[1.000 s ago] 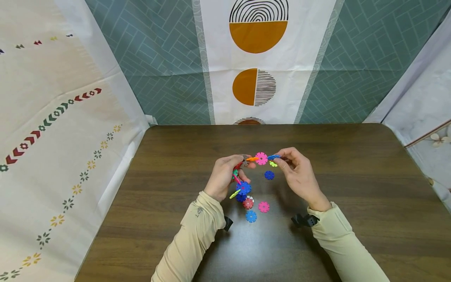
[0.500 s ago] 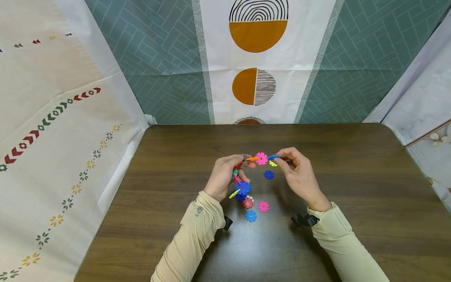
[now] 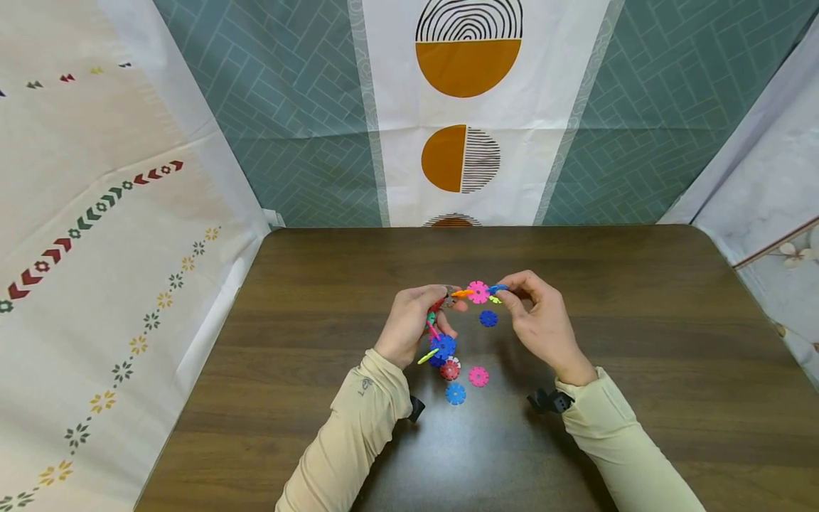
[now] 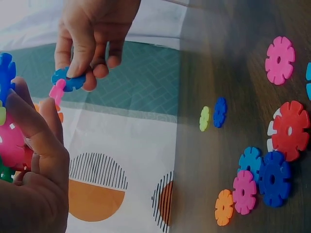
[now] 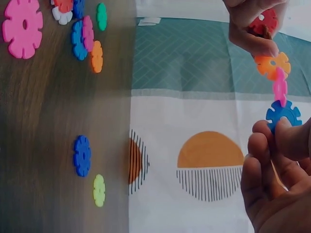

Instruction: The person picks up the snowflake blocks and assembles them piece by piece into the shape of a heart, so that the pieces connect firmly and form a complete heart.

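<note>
Above the table, a chain of interlocking notched plastic discs stretches between my two hands. My left hand (image 3: pixel 409 323) grips its middle near a grey-brown disc; an orange disc (image 5: pixel 273 64) sticks out past those fingers. Slotted onto it is a pink disc (image 3: pixel 478 292), which meets a blue disc (image 5: pixel 283 114). Thumb and fingers of my right hand (image 3: pixel 544 327) pinch that blue disc at the chain's end. Below my left hand hangs the other end, with a larger blue disc (image 3: pixel 443 346) and a yellow-green disc (image 3: pixel 427 356). The left palm hides part of the chain.
Loose discs lie on the brown table (image 3: pixel 640 320) below the hands: a blue one (image 4: pixel 220 112), a lime one (image 5: pixel 99 190), a pink one (image 3: pixel 478 377), a light blue one (image 3: pixel 456 394), and a red one (image 4: pixel 290 131) over a white one. Patterned cloth (image 3: pixel 307 142) hangs behind the table.
Both hands have dipped slightly toward the body. The left has shifted a little right and the right a little left, bringing them closer, with the same discs still held.
</note>
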`<state>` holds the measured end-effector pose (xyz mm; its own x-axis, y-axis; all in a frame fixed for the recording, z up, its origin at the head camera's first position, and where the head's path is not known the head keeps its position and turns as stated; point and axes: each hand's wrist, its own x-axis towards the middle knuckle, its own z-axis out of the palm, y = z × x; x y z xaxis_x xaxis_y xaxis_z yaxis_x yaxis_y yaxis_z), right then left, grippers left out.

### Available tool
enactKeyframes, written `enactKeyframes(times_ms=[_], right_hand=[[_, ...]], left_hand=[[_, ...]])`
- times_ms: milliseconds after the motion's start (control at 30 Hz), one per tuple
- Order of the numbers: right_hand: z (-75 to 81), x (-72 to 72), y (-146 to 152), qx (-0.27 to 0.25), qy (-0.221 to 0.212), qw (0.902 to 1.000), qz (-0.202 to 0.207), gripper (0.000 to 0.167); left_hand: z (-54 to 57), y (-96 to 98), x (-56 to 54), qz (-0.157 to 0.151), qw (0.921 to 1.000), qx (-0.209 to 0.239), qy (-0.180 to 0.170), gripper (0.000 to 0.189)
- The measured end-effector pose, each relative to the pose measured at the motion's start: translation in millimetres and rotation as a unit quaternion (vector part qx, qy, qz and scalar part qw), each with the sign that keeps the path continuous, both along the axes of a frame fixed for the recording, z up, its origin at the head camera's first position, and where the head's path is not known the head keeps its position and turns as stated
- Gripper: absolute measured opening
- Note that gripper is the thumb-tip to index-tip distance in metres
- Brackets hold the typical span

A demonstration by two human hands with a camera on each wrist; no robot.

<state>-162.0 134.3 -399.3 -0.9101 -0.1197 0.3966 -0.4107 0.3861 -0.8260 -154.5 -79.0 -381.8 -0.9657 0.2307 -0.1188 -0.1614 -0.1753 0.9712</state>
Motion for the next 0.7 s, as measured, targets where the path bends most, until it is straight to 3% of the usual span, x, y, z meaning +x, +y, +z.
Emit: enactKeyframes(times_ms=[133,500,700], right_hand=[[-6.3,-3.1,1.2,-0.004,0.005,1.0,-0.004,0.009],[-2.4,-4.6,2.2,0.029,0.016,0.9995,-0.002,0.009],[-3.0,-7.5,5.4,-0.018,-0.003,0.9993,0.031,0.014]], left_hand=[[-0.1,1.0,0.0,0.005,0.9999,-0.007,0.009,0.031],[-3.5,4.2,1.1,0.001,0.9995,-0.03,0.013,0.031],[-0.4,-4.0,-1.5,-0.047,0.9987,0.008,-0.018,0.032]])
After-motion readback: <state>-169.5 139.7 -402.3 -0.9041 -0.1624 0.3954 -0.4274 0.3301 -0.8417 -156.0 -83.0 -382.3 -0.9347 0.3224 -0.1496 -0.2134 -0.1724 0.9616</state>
